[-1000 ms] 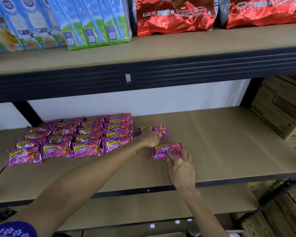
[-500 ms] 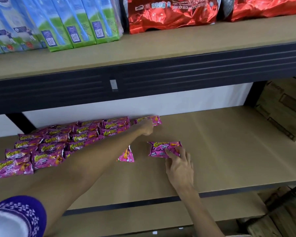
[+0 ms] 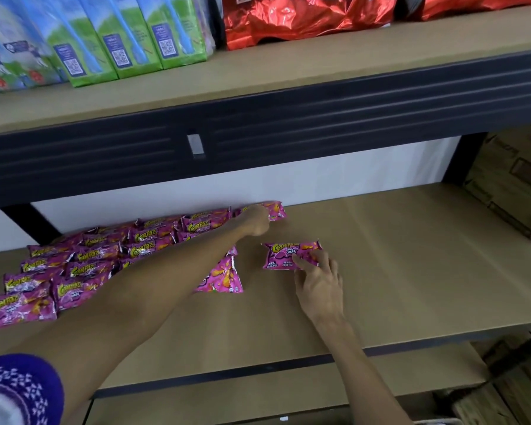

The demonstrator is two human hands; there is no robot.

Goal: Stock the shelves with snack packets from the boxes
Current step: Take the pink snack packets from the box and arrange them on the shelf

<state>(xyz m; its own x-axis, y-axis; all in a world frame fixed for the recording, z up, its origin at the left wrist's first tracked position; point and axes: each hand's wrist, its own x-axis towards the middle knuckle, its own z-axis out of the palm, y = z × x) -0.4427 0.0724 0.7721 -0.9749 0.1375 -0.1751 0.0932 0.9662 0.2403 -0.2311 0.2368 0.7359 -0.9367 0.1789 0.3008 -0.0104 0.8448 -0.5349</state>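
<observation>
**Left hand takes its packet to the back of the shelf, and one packet is knocked up on end**

The left hand [image 3: 257,223] is curled at the near edge of the rear Corntoz packet [image 3: 276,211] and seems to pinch it, though the fingertips are hidden. A second ago it held this pink packet mid-shelf, beside the front of the display. Now the packet lies at the back against the white wall, continuing the back row to the right.

The right hand [image 3: 319,279] has its fingers spread and fairly straight. Its fingertips [image 3: 299,261] press on the front Corntoz packet [image 3: 284,256], which lies flat and label-up, apart from the others. That packet has slid a little deeper onto the middle shelf [image 3: 411,256] but is still short of any row.

The reach had a side effect. Just under the left forearm, the tipped packet [image 3: 224,277] now stands on its end and leans, where a second ago the laid-out rows [image 3: 89,265] ended flat and tidy. The arm probably dragged it up in passing.

For the stocking job, a new column looks to be starting on the right, with one packet nearly placed and one waiting. The tipped packet will likely need flattening. Most of the shelf to the right is still bare board.

On the upper shelf [image 3: 288,72] stand milk cartons [image 3: 120,41] and red foil bags [image 3: 304,19], and a cardboard box [image 3: 509,185] sits beyond the right upright.
</observation>
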